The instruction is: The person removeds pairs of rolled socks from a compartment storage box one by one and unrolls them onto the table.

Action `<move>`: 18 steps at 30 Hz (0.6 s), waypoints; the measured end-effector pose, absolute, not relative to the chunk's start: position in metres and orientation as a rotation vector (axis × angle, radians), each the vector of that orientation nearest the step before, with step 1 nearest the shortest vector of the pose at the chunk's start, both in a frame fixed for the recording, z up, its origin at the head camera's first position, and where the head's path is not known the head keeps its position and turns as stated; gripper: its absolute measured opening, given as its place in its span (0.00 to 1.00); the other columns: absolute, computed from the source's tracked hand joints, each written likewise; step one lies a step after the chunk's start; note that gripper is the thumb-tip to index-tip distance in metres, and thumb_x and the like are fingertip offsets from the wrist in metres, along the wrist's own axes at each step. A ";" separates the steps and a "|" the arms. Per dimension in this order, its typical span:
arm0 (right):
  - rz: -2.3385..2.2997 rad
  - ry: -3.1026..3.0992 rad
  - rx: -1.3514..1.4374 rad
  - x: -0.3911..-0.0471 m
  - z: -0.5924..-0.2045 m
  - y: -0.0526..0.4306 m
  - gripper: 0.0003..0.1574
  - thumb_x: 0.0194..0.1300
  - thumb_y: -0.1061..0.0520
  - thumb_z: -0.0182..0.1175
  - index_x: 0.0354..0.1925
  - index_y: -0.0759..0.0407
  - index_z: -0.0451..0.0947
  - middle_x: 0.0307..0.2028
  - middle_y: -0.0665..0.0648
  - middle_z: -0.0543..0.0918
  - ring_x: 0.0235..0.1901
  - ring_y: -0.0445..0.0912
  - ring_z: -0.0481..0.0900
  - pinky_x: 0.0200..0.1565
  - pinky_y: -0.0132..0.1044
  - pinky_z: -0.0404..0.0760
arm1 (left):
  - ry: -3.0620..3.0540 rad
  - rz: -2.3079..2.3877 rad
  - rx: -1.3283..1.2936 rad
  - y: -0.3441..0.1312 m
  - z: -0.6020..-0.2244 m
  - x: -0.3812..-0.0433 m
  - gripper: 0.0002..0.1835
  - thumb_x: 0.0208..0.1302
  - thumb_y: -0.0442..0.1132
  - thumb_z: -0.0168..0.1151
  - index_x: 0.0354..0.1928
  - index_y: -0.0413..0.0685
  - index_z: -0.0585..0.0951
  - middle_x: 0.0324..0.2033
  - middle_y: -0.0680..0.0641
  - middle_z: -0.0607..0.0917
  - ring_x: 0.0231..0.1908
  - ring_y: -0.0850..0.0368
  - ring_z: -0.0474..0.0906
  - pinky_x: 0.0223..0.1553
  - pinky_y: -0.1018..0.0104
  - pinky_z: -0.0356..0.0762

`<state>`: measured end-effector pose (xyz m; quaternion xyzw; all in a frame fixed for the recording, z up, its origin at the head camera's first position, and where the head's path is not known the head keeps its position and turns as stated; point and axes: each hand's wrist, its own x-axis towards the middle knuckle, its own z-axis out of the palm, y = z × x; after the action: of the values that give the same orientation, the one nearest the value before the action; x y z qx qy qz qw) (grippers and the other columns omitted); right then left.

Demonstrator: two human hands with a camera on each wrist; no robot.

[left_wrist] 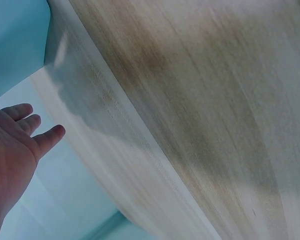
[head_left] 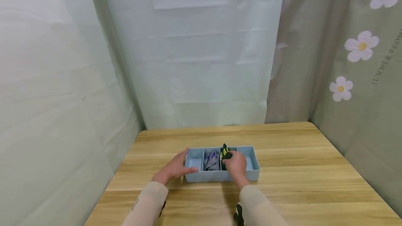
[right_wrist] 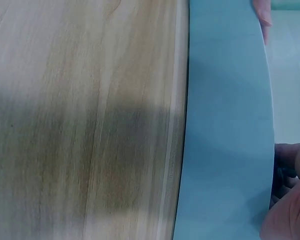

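A light blue divided box (head_left: 220, 176) stands on the table, its several compartments side by side. My left hand (head_left: 176, 166) is at the box's left end, with its thumb over the front rim. In the left wrist view the visible fingers (left_wrist: 51, 140) are spread and fairly straight beside the box corner. Folded grey socks with blue marks (head_left: 211, 161) lie in a middle compartment. My right hand (head_left: 237, 164) pinches a dark green cloth bundle with yellow patches (head_left: 225, 152), sock-like, in the compartment just right of the grey socks. The hand hides part of it.
The wooden table (head_left: 298, 177) extends around the box on all sides. Pale curtains (head_left: 204, 62) enclose its back and sides, with white flowers (head_left: 361, 46) printed on the right one. The box's two end compartments show bare bottoms.
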<state>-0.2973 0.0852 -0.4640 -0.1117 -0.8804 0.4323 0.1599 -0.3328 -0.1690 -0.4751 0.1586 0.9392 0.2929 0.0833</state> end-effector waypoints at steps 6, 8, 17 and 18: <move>1.316 -2.476 -0.412 -0.297 -0.464 0.086 0.23 0.51 0.66 0.74 0.48 0.68 0.85 0.43 0.68 0.85 0.44 0.61 0.82 0.46 0.52 0.82 | 2.806 0.881 0.480 -0.168 -0.477 -0.332 0.60 0.55 0.64 0.70 0.79 0.44 0.49 0.74 0.34 0.55 0.73 0.35 0.49 0.69 0.39 0.51; 1.346 -2.460 -0.435 -0.297 -0.464 0.087 0.24 0.52 0.65 0.74 0.49 0.68 0.84 0.45 0.68 0.85 0.45 0.61 0.82 0.47 0.52 0.82 | 2.806 0.880 0.475 -0.168 -0.478 -0.333 0.59 0.56 0.64 0.69 0.79 0.45 0.48 0.74 0.35 0.55 0.73 0.36 0.49 0.70 0.39 0.51; 1.297 -2.513 -0.295 -0.297 -0.467 0.087 0.26 0.52 0.54 0.76 0.45 0.68 0.84 0.35 0.63 0.86 0.35 0.55 0.83 0.37 0.49 0.82 | 2.803 0.877 0.468 -0.170 -0.478 -0.334 0.59 0.56 0.64 0.69 0.79 0.46 0.48 0.75 0.35 0.54 0.74 0.36 0.48 0.70 0.39 0.49; 1.277 -2.514 -0.285 -0.297 -0.469 0.086 0.25 0.51 0.55 0.76 0.45 0.69 0.84 0.34 0.63 0.86 0.34 0.55 0.83 0.37 0.48 0.82 | 2.805 0.877 0.474 -0.170 -0.478 -0.333 0.59 0.56 0.64 0.69 0.79 0.45 0.48 0.75 0.35 0.55 0.73 0.36 0.49 0.70 0.38 0.50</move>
<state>-0.2968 0.0857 -0.4686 -0.0993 -0.8767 0.4452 0.1530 -0.3334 -0.1703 -0.4779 0.1586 0.9391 0.2935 0.0824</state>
